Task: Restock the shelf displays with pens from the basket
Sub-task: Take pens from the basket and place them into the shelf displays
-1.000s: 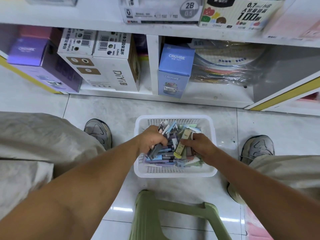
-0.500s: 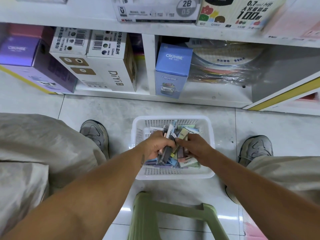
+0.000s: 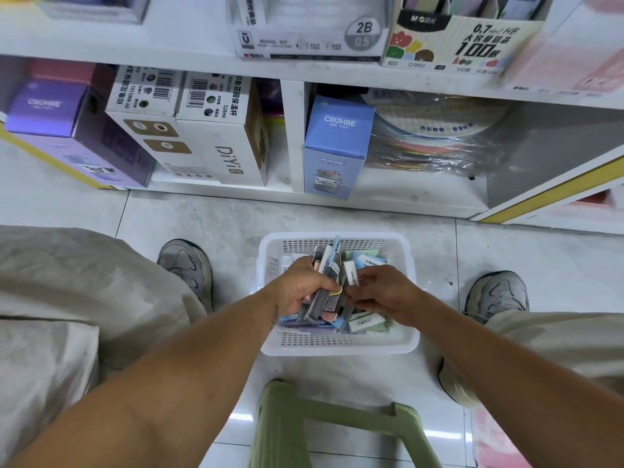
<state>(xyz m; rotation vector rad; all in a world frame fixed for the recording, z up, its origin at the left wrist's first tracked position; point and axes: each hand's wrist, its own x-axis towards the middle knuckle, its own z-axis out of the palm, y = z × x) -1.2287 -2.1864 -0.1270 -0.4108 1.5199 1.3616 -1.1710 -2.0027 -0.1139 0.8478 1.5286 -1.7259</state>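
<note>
Bundle (image 3: 324,292) lifted higher by left hand (image 3: 302,288); right hand (image 3: 381,292) now pinching band.

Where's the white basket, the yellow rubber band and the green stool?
white basket (image 3: 337,346), head view, on its near mesh wall.
yellow rubber band (image 3: 336,292), head view, on the loop around the pens.
green stool (image 3: 341,413), head view, on its top edge.
</note>
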